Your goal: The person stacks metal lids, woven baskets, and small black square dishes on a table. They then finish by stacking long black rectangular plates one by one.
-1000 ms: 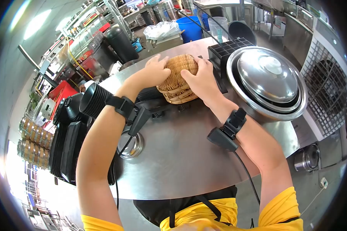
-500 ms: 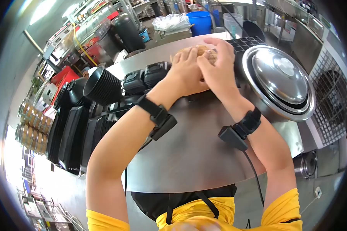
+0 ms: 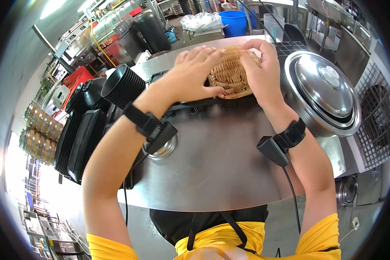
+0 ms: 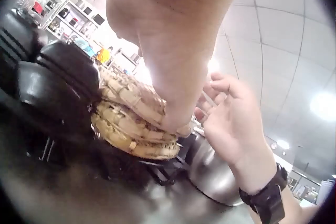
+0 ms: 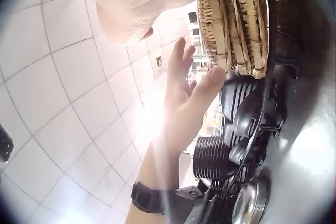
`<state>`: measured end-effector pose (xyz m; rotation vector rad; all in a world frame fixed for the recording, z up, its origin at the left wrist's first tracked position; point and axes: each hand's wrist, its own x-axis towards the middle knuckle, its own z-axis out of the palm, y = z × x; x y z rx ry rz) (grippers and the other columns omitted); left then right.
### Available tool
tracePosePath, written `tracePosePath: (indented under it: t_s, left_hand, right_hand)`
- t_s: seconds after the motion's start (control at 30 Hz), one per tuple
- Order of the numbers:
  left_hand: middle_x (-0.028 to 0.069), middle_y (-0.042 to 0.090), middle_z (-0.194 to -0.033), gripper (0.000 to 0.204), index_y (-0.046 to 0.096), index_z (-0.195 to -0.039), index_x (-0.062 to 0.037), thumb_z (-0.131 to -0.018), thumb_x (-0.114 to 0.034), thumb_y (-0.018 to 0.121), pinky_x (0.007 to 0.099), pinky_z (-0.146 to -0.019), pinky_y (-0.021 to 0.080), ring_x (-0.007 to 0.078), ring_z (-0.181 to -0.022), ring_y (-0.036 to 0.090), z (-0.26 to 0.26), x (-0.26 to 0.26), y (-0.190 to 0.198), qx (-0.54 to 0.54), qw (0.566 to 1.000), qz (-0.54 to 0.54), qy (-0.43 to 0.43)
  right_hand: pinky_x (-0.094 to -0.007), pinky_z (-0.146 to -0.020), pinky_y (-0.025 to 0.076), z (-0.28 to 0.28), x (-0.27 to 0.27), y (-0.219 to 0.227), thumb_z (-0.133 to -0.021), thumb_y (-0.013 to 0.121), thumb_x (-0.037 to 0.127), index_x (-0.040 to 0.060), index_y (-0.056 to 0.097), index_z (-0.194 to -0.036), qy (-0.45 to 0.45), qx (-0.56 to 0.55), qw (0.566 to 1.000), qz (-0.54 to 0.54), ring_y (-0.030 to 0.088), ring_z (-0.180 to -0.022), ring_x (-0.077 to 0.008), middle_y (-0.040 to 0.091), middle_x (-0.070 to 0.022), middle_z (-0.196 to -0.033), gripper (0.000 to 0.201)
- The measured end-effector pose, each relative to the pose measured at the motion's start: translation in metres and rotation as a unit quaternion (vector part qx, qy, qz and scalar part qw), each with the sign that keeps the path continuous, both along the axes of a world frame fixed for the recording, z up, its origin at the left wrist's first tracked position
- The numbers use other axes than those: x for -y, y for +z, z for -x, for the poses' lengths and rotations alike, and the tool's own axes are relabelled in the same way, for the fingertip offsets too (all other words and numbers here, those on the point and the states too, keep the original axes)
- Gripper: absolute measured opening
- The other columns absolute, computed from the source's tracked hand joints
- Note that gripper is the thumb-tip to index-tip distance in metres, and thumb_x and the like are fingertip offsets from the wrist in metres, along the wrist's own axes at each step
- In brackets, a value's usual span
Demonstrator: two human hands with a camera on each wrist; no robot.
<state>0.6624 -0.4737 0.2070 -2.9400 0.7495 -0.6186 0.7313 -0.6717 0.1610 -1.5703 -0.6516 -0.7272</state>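
Observation:
A short stack of woven wicker baskets [image 3: 232, 71] stands at the far part of the metal table, in a black rack, between my two hands. My left hand [image 3: 195, 76] reaches in from the left with spread, relaxed fingers, its thumb right at the baskets' near rim. Over their right side my right hand [image 3: 264, 73] is loosely bent, fingertips above the top edge. In the left wrist view the layered rims of the baskets [image 4: 134, 124] show, partly hidden by the left hand. Black bowls [image 4: 58, 77] are beside them.
A large steel pot with a domed lid [image 3: 325, 91] stands on the right, near a black grid holder [image 3: 288, 48]. Stacked black cups [image 3: 123, 86] and black trays [image 3: 84, 147] line the left side. A small round metal dish [image 3: 165, 149] lies under the left wrist.
Both hands gripped the sides of the basket, then covered it from above. Now the left hand has drawn away leftward, fingers spread, and the woven top shows. The head view has shifted slightly.

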Motion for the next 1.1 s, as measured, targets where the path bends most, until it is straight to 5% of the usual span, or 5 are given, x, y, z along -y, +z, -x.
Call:
tracePosePath:
  t_s: [0.23, 0.47, 0.67, 0.73, 1.1]
  left_hand:
    - [0.0188, 0.049, -0.148, 0.072, 0.046, -0.148, -0.0118, -0.087, -0.041, 0.07, 0.0473, -0.117, 0.03, 0.0376, -0.141, 0.04, 0.003, -0.073, 0.032, -0.098, 0.983, -0.031, 0.153]
    - [0.026, 0.037, -0.154, 0.09, 0.033, -0.154, -0.006, -0.08, -0.035, 0.075, 0.0411, -0.12, 0.028, 0.0378, -0.144, 0.035, -0.015, -0.086, 0.007, -0.237, 0.96, 0.029, 0.145]
    - [0.0227, 0.039, -0.155, 0.096, 0.028, -0.157, -0.0076, -0.075, -0.028, 0.073, 0.0368, -0.12, 0.028, 0.0322, -0.144, 0.038, -0.015, -0.102, 0.017, -0.309, 0.935, 0.037, 0.171]
    - [0.0215, 0.038, -0.156, 0.096, 0.028, -0.157, -0.0076, -0.072, -0.023, 0.07, 0.0362, -0.12, 0.028, 0.0304, -0.144, 0.038, -0.013, -0.118, 0.02, -0.325, 0.925, 0.046, 0.192]
    - [0.0204, 0.053, -0.139, 0.1, 0.038, -0.149, -0.0115, -0.062, -0.019, 0.086, 0.0389, -0.111, 0.041, 0.0342, -0.13, 0.051, -0.017, -0.135, -0.001, -0.316, 0.929, -0.02, 0.192]
  right_hand:
    - [-0.031, -0.069, 0.05, 0.051, -0.009, 0.014, -0.083, 0.063, 0.006, 0.0011, 0.067, -0.091, 0.286, -0.114, 0.952, -0.002, 0.062, -0.074, -0.0155, 0.067, -0.0066, -0.084, 0.01]
    - [-0.0285, -0.071, 0.051, 0.095, -0.018, -0.019, -0.093, 0.064, 0.012, 0.0023, 0.068, -0.106, 0.626, -0.272, 0.659, 0.316, 0.062, -0.08, -0.0114, 0.067, -0.0053, -0.095, 0.017]
    - [-0.0272, -0.066, 0.051, 0.099, -0.024, -0.05, -0.095, 0.064, 0.016, -0.0013, 0.06, -0.12, 0.662, -0.37, 0.552, 0.347, 0.06, -0.079, -0.0132, 0.062, -0.0057, -0.097, 0.031]
    - [-0.028, -0.068, 0.053, 0.093, -0.025, -0.056, -0.096, 0.062, 0.014, -0.0016, 0.056, -0.124, 0.67, -0.486, 0.507, 0.24, 0.06, -0.08, -0.0142, 0.059, -0.0065, -0.098, 0.032]
    - [-0.0328, -0.075, 0.057, 0.085, -0.028, -0.058, -0.09, 0.063, 0.016, -0.0023, 0.054, -0.122, 0.696, -0.512, 0.465, 0.195, 0.062, -0.084, -0.0173, 0.058, -0.0064, -0.096, 0.038]
